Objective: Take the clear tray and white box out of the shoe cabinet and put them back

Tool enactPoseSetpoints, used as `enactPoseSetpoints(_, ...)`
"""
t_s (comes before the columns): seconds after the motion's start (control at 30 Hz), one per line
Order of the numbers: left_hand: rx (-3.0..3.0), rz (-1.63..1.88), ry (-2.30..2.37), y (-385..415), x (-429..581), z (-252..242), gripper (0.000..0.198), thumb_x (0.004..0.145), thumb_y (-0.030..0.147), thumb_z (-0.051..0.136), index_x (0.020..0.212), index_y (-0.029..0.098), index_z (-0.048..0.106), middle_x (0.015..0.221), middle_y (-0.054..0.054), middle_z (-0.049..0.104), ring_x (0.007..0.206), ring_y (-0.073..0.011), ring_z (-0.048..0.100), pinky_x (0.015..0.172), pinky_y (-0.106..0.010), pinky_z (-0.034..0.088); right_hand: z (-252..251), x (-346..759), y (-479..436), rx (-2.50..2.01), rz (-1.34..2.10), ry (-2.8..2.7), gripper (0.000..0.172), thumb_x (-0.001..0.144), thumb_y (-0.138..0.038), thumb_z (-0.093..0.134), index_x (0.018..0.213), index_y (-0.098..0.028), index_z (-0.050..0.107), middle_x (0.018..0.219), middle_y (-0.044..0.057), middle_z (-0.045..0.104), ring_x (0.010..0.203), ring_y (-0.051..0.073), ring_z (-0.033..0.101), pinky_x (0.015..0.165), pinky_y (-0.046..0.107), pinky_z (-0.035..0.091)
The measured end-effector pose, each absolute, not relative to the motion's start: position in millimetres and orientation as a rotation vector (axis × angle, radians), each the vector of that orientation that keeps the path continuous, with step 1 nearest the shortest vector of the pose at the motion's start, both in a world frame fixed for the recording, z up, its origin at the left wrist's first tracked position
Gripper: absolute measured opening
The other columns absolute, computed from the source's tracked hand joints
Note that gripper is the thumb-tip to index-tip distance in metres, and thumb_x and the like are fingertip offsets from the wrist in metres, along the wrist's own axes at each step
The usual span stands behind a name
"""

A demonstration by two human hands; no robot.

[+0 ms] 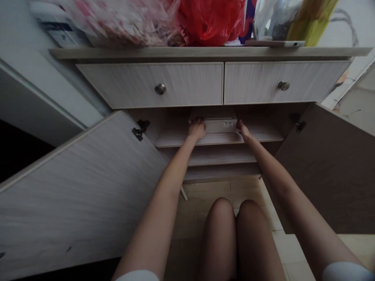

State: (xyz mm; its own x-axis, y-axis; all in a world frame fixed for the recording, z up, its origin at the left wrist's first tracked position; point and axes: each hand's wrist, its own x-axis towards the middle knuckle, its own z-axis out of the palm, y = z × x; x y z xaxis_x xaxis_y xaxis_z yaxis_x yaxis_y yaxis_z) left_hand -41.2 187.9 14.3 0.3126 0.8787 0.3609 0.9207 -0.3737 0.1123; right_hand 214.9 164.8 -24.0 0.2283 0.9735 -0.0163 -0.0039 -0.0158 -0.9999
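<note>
A pale box (pixel 218 124) with a small label sits on the top shelf (pixel 263 136) inside an open cabinet. My left hand (pixel 197 128) grips the box's left end, fingers curled over it. On the box's right end my right hand (pixel 242 130) presses, fingers wrapped round the edge. Both arms reach straight in from below.
Both cabinet doors stand open: the left door (pixel 82 187) and the right door (pixel 328 168). Two shut drawers with round knobs (pixel 159 89) (pixel 283 85) lie above. Plastic bags (pixel 211 19) crowd the cabinet top. My knees (pixel 234 218) are over the tiled floor.
</note>
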Motion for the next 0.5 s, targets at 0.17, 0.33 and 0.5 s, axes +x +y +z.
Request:
enactPoseSetpoints(0.17,-2.377,-0.515,-1.748,154,-92,20,0.05,0.094,0.023,0.034,0.14,0.01,0.048,0.145,-0.018,0.049,0.133,-0.031,0.046,0.111,-0.046,0.035,-17,171,135,-1.221,1.148,-1.094,0.049,0.1,-0.051,0.033,0.123,-0.02,0.063,0.138,0.01,0.058,0.13,0.027,0.051,0.115,0.052,0.027)
enactPoseSetpoints(0.33,-2.308,-0.454,-1.81,129,-142,27,0.048,0.096,0.027,0.031,0.134,0.007,0.053,0.139,-0.021,0.055,0.128,-0.0298,0.052,0.109,-0.043,0.038,-10,130,120,-1.164,1.288,-1.137,0.049,0.101,-0.046,0.03,0.115,-0.017,0.068,0.135,0.014,0.059,0.126,0.027,0.053,0.113,0.05,0.029)
enactPoseSetpoints(0.5,-2.192,-0.523,-1.94,125,-172,33,0.05,0.097,0.035,0.029,0.128,0.006,0.057,0.126,-0.023,0.062,0.121,-0.0304,0.057,0.104,-0.043,0.042,-20,108,133,-1.1,1.438,-1.178,0.057,0.102,-0.048,0.021,0.113,-0.015,0.067,0.129,0.015,0.063,0.116,0.027,0.06,0.107,0.049,0.038)
